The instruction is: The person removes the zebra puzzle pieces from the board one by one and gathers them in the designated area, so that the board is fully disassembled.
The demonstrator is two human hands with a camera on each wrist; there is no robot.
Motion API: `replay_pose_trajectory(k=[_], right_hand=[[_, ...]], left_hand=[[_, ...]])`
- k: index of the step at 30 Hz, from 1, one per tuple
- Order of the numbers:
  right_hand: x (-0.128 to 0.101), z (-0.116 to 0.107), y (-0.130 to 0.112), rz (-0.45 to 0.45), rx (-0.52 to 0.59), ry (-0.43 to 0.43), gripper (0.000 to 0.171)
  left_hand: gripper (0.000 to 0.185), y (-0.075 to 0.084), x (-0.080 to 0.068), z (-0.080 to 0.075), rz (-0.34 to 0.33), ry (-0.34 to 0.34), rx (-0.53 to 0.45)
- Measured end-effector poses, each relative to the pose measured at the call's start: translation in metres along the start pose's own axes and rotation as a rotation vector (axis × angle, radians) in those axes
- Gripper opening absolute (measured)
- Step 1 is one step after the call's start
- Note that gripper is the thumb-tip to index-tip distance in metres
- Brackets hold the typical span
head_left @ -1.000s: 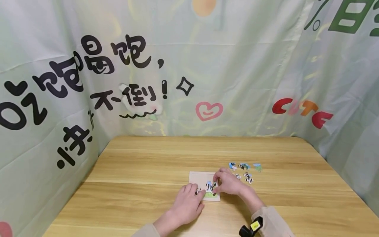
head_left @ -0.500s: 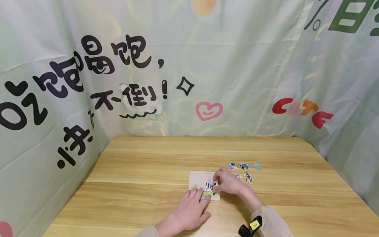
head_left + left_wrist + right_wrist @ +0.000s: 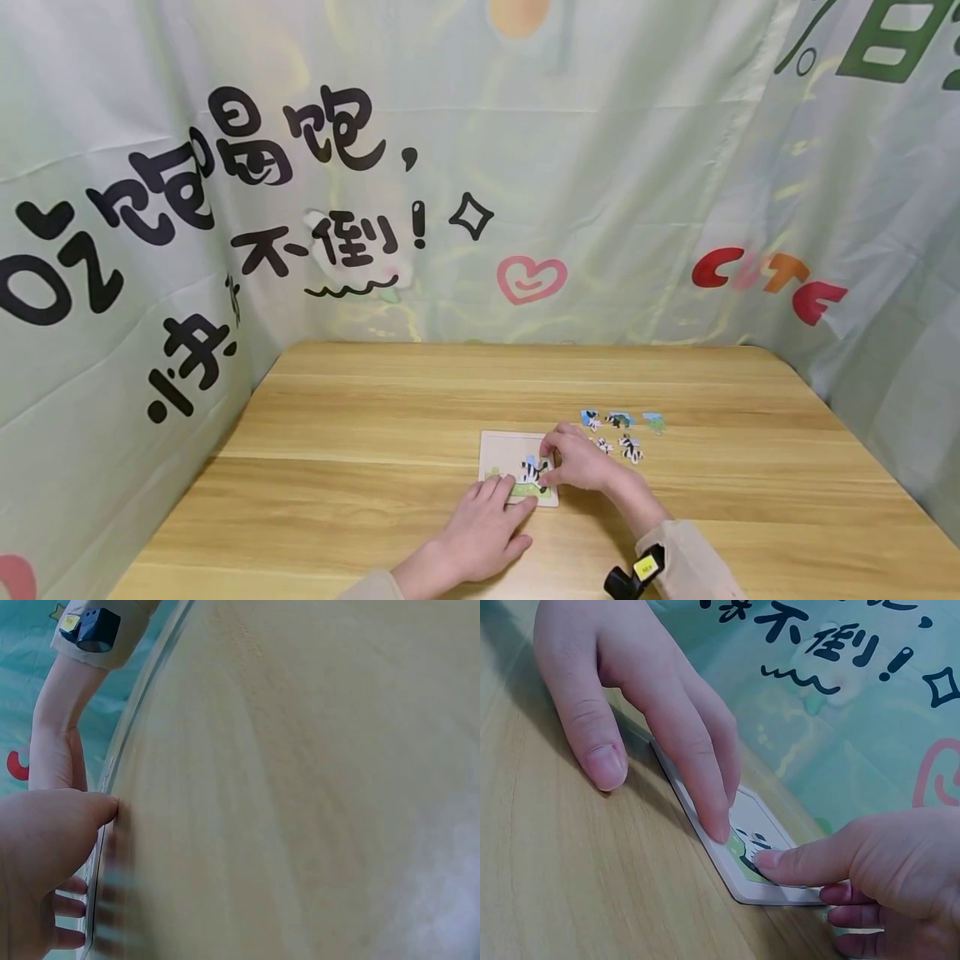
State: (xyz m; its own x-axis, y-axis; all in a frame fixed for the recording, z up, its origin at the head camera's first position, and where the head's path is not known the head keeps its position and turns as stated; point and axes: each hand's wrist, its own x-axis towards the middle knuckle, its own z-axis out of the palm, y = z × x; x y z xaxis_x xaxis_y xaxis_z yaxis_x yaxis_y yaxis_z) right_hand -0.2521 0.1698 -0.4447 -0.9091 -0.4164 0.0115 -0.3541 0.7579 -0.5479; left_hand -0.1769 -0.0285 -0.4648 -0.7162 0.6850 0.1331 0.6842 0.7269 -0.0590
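A flat jigsaw puzzle board (image 3: pixel 498 450) with a pale tray and raised rim lies on the table. Along its near right part sit fitted pieces showing green grass and a zebra (image 3: pixel 531 470). My left hand (image 3: pixel 483 533) reaches over the near edge, fingers extended and fingertips on the grass pieces; the thumb is off the board. At the right rim, my right hand (image 3: pixel 579 462) grips the board, its thumb (image 3: pixel 769 859) pressing on the zebra part and its other fingers bent by the edge. The left wrist view shows mostly tabletop beside the left hand (image 3: pixel 37 855).
Several loose puzzle pieces (image 3: pixel 631 450) lie in two rows beyond the right hand, one partly hidden by it. The wooden table (image 3: pixel 360 417) is bordered at the back and sides by a printed curtain (image 3: pixel 615 183). A small camera (image 3: pixel 637 573) sits on the right wrist.
My left hand has slid slightly nearer and to the right, uncovering green at the board's left side, and then stayed there. The right hand has held its place.
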Motion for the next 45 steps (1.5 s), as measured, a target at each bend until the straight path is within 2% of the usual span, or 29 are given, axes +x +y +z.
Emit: replay_pose_trajectory(k=[9, 20, 26, 29, 35, 45], right_hand=[[0.001, 0.0, 0.002, -0.017, 0.002, 0.005, 0.032], [0.0, 0.0, 0.001, 0.01, 0.025, -0.007, 0.031], [-0.001, -0.001, -0.001, -0.001, 0.009, -0.005, 0.031], [0.0, 0.0, -0.002, -0.009, 0.012, -0.011, 0.031], [0.001, 0.001, 0.0, -0.052, 0.046, 0.003, 0.028], [0.0, 0.0, 0.006, -0.137, 0.166, 0.037, 0.017]], left_hand=[[0.048, -0.001, 0.001, 0.0, 0.042, -0.012, 0.074], [0.053, 0.0, 0.004, -0.002, 0.043, -0.032, 0.066], [0.056, 0.0, 0.007, 0.0, 0.049, -0.008, 0.067], [0.057, 0.0, 0.008, 0.0, 0.043, -0.02, 0.052], [0.058, -0.001, 0.011, -0.001, 0.026, -0.048, 0.028], [0.058, 0.0, 0.009, -0.001, 0.019, -0.049, 0.023]])
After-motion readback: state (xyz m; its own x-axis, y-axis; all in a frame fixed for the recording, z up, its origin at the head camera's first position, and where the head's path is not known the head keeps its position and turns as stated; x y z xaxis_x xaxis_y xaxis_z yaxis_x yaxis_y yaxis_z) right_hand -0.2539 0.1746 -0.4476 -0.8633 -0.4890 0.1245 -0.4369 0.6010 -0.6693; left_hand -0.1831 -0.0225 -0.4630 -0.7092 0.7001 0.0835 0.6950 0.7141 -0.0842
